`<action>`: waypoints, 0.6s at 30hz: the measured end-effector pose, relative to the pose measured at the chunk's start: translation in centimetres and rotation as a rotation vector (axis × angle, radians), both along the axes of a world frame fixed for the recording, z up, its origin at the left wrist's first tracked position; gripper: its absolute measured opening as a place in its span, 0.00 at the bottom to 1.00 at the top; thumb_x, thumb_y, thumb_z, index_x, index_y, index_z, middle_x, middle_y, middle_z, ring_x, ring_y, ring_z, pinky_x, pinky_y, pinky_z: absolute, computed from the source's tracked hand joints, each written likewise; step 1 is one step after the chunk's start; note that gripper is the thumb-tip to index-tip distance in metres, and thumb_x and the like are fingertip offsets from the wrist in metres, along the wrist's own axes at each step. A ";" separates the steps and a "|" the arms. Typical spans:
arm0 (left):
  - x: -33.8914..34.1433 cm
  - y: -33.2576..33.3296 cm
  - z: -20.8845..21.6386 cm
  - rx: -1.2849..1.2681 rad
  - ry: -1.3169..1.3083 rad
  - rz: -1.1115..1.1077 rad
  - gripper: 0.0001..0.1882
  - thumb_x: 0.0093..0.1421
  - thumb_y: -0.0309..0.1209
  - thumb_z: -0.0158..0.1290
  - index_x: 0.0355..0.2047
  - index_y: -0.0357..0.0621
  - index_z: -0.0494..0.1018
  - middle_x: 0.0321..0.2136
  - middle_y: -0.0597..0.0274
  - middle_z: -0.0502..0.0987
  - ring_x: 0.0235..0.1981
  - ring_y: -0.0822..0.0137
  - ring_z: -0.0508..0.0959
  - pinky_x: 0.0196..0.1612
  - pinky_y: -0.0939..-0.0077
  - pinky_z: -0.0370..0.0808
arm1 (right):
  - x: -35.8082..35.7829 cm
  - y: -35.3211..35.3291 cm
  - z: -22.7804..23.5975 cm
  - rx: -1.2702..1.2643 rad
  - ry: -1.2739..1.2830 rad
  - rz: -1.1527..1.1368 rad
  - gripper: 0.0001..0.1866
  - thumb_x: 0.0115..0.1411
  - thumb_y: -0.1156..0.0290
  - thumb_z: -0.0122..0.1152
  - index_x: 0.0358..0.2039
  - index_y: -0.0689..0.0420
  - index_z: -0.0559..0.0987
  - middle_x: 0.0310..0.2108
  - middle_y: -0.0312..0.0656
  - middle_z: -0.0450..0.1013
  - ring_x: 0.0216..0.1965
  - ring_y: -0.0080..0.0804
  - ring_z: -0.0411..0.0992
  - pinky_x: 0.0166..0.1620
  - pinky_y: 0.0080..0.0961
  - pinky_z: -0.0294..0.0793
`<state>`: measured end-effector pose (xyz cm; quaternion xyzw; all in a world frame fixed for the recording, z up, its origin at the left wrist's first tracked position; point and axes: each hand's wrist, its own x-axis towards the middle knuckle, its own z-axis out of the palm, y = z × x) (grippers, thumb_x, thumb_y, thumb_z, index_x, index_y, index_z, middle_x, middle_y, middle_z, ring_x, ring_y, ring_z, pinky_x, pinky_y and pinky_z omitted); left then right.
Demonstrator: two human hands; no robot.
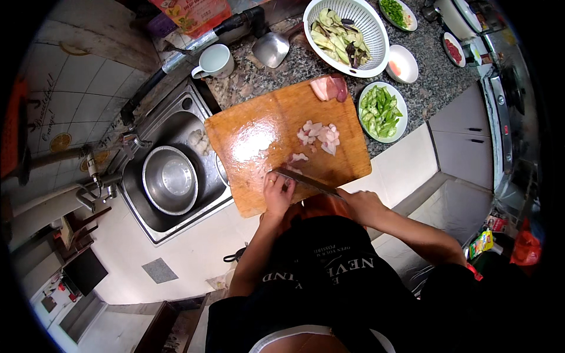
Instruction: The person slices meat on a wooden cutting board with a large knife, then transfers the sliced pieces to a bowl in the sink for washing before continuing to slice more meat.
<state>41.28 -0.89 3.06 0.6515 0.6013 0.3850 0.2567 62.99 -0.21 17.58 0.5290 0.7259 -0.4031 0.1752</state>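
My right hand (362, 207) is closed around the handle of a kitchen knife (312, 182), its blade slanting across the near part of a wooden cutting board (347, 156). Against the blade's tip end, the curled fingers of my left hand (276, 193) press on a piece of meat, mostly hidden by the fingers and blade. Just beyond the blade lies a small pale slice (299, 157). Farther up the board is a loose pile of sliced pink meat (319, 135). A larger chunk of fatty meat (329, 88) rests at the board's far right corner.
Left of the board, a sink (132, 197) holds a metal bowl (170, 180). Beyond it stand a mug (214, 61), a wok spatula (272, 49) and a white colander (381, 53) of sliced eggplant. A plate of green peppers (382, 110) and a small bowl (404, 63) sit to the right.
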 end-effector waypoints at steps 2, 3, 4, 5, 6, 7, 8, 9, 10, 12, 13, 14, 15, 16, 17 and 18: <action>0.0 0.2 -0.3 0.028 0.015 -0.006 0.12 0.41 0.22 0.58 0.30 0.40 0.74 0.34 0.53 0.73 0.37 0.51 0.72 0.43 0.64 0.69 | -2.1 0.6 -3.0 0.031 0.083 -0.034 0.13 0.54 0.68 0.47 0.41 0.55 0.65 0.28 0.54 0.73 0.28 0.51 0.74 0.30 0.47 0.71; -0.2 0.0 -0.7 -0.027 0.004 -0.029 0.13 0.41 0.22 0.58 0.31 0.39 0.74 0.35 0.52 0.73 0.38 0.50 0.72 0.43 0.63 0.69 | -3.9 1.4 -4.0 0.092 0.137 -0.011 0.14 0.55 0.67 0.47 0.41 0.56 0.65 0.27 0.54 0.73 0.29 0.52 0.74 0.30 0.47 0.71; -0.4 -0.2 -1.5 -0.082 -0.011 -0.051 0.14 0.41 0.22 0.58 0.32 0.38 0.74 0.36 0.51 0.73 0.39 0.50 0.72 0.43 0.63 0.69 | -5.2 2.1 -4.7 0.152 0.188 0.013 0.15 0.56 0.66 0.47 0.42 0.57 0.65 0.26 0.54 0.73 0.29 0.52 0.74 0.30 0.48 0.72; -0.6 -0.3 -1.5 -0.133 -0.021 -0.068 0.15 0.42 0.22 0.59 0.34 0.38 0.74 0.37 0.50 0.73 0.40 0.50 0.72 0.43 0.63 0.69 | -5.8 2.4 -5.3 0.160 0.179 0.030 0.15 0.55 0.65 0.48 0.42 0.58 0.65 0.25 0.54 0.73 0.29 0.52 0.74 0.29 0.47 0.72; -0.5 -0.6 -1.5 -0.087 -0.006 -0.045 0.15 0.42 0.22 0.59 0.33 0.38 0.74 0.36 0.50 0.73 0.39 0.50 0.72 0.42 0.63 0.69 | -6.2 2.6 -5.9 0.168 0.170 0.046 0.16 0.55 0.65 0.49 0.42 0.58 0.65 0.25 0.54 0.73 0.29 0.53 0.74 0.29 0.47 0.72; -0.4 -0.4 -1.1 -0.032 0.011 -0.024 0.14 0.42 0.22 0.59 0.33 0.38 0.74 0.35 0.50 0.74 0.39 0.50 0.72 0.42 0.63 0.69 | -6.5 2.8 -6.1 0.184 0.163 0.061 0.16 0.55 0.64 0.49 0.41 0.59 0.65 0.24 0.54 0.73 0.29 0.53 0.74 0.29 0.47 0.72; -0.2 0.0 -0.8 0.025 0.020 -0.001 0.13 0.42 0.22 0.59 0.32 0.38 0.74 0.34 0.51 0.74 0.38 0.50 0.72 0.41 0.64 0.70 | -5.7 2.7 -5.9 0.185 0.144 0.053 0.16 0.55 0.65 0.49 0.41 0.60 0.65 0.24 0.54 0.73 0.29 0.53 0.74 0.28 0.47 0.72; -0.2 0.3 -0.6 0.028 0.016 0.004 0.12 0.43 0.22 0.59 0.31 0.38 0.74 0.33 0.51 0.74 0.38 0.50 0.72 0.41 0.64 0.70 | -3.9 2.0 -5.4 0.185 0.126 0.045 0.15 0.55 0.65 0.48 0.41 0.60 0.66 0.23 0.54 0.73 0.29 0.53 0.74 0.28 0.46 0.72; 0.0 0.4 -0.4 0.022 0.012 0.004 0.12 0.43 0.22 0.58 0.31 0.38 0.74 0.33 0.52 0.74 0.38 0.51 0.72 0.41 0.64 0.70 | -2.6 1.4 -4.7 0.177 0.108 0.032 0.15 0.55 0.66 0.48 0.40 0.61 0.66 0.23 0.54 0.73 0.29 0.53 0.74 0.28 0.46 0.72; 0.1 0.4 -0.4 0.002 0.017 -0.003 0.10 0.44 0.22 0.58 0.30 0.39 0.74 0.32 0.52 0.73 0.38 0.52 0.73 0.41 0.65 0.70 | -2.5 1.4 -4.1 0.252 0.147 -0.018 0.11 0.54 0.71 0.46 0.37 0.60 0.69 0.23 0.54 0.73 0.28 0.53 0.74 0.28 0.47 0.72; 0.1 0.2 -0.5 -0.017 0.022 -0.011 0.09 0.45 0.22 0.58 0.30 0.39 0.74 0.32 0.52 0.73 0.37 0.53 0.73 0.41 0.66 0.70 | -3.6 2.1 -4.7 0.287 0.171 -0.028 0.10 0.53 0.72 0.45 0.36 0.60 0.69 0.24 0.54 0.73 0.27 0.53 0.73 0.28 0.48 0.72; 0.1 0.0 -0.5 -0.037 0.032 -0.013 0.09 0.46 0.22 0.57 0.29 0.39 0.74 0.32 0.53 0.73 0.37 0.53 0.73 0.41 0.67 0.70 | -4.6 2.9 -5.1 0.320 0.201 -0.035 0.09 0.53 0.73 0.45 0.35 0.60 0.69 0.24 0.54 0.73 0.27 0.54 0.73 0.28 0.48 0.71; 0.2 -0.2 -0.5 -0.011 0.010 -0.011 0.08 0.46 0.22 0.58 0.29 0.39 0.74 0.32 0.53 0.73 0.37 0.54 0.72 0.40 0.66 0.70 | -5.1 4.0 -5.0 0.315 0.179 -0.024 0.09 0.53 0.73 0.45 0.35 0.60 0.69 0.24 0.54 0.73 0.27 0.54 0.73 0.28 0.48 0.71; 0.1 0.2 -0.3 0.021 -0.004 -0.014 0.08 0.46 0.23 0.58 0.29 0.39 0.74 0.33 0.54 0.73 0.36 0.54 0.72 0.40 0.66 0.71 | -5.7 5.5 -4.5 0.317 0.163 -0.018 0.09 0.53 0.73 0.46 0.34 0.60 0.69 0.23 0.54 0.73 0.27 0.54 0.73 0.28 0.48 0.71; 0.0 0.4 -0.1 0.054 -0.019 -0.016 0.08 0.46 0.23 0.58 0.29 0.39 0.74 0.33 0.54 0.73 0.35 0.54 0.72 0.39 0.66 0.71 | -6.0 6.3 -4.2 0.319 0.148 -0.012 0.09 0.53 0.73 0.46 0.34 0.60 0.69 0.23 0.54 0.73 0.27 0.54 0.73 0.27 0.49 0.71; 0.1 0.4 0.4 0.049 -0.053 0.009 0.08 0.47 0.22 0.57 0.29 0.39 0.74 0.33 0.55 0.73 0.36 0.55 0.72 0.40 0.67 0.71 | -5.5 6.0 -4.4 0.394 0.244 -0.057 0.08 0.53 0.73 0.46 0.33 0.60 0.69 0.23 0.54 0.72 0.27 0.54 0.73 0.28 0.48 0.71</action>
